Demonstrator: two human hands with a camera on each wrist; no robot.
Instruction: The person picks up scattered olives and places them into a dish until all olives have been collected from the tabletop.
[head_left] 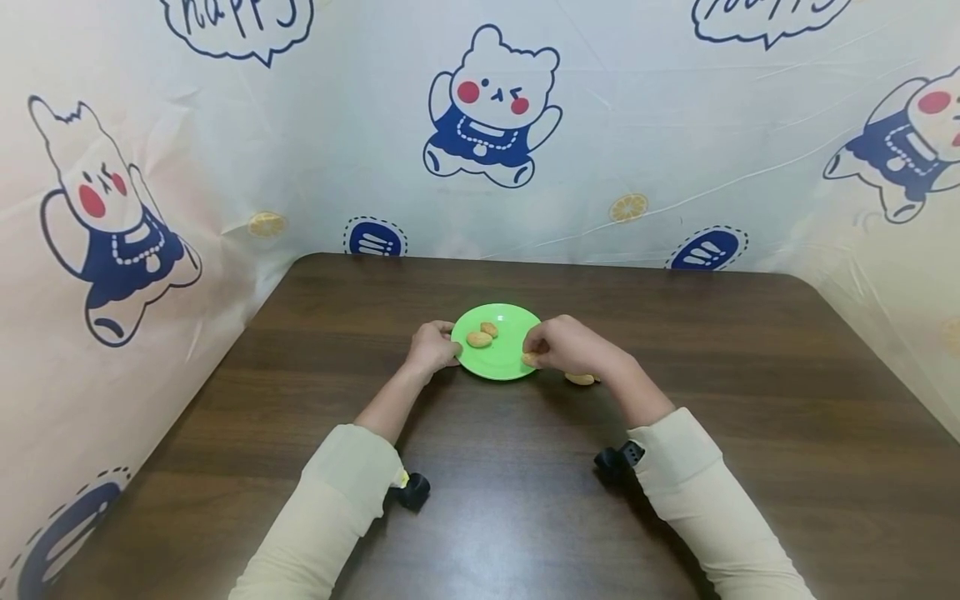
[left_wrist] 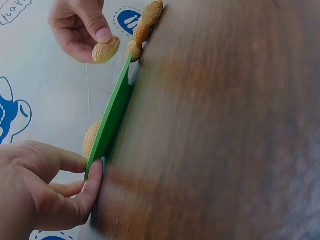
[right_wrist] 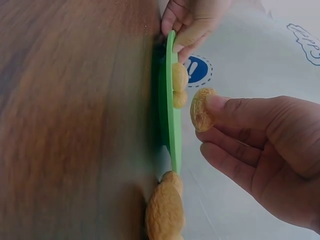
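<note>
A light green plate [head_left: 498, 362] sits near the far middle of the table. My left hand [head_left: 432, 348] pinches its left rim, thumb and fingers on either side of the edge in the left wrist view. Two unshelled peanuts [head_left: 478, 339] lie on the plate's left half. Between thumb and fingers, my right hand [head_left: 567, 343] holds another peanut [right_wrist: 201, 111] above the plate's right edge. More peanuts [right_wrist: 165, 210] rest on the table just right of the plate, partly hidden by the right hand in the head view.
The brown wooden table [head_left: 495, 500] spreads toward me and out to both sides. Behind it hangs a pale curtain [head_left: 360, 133] with cartoon bears, reaching the far table edge. Black wrist cameras [head_left: 618, 462] hang beside the sleeves, close over the tabletop.
</note>
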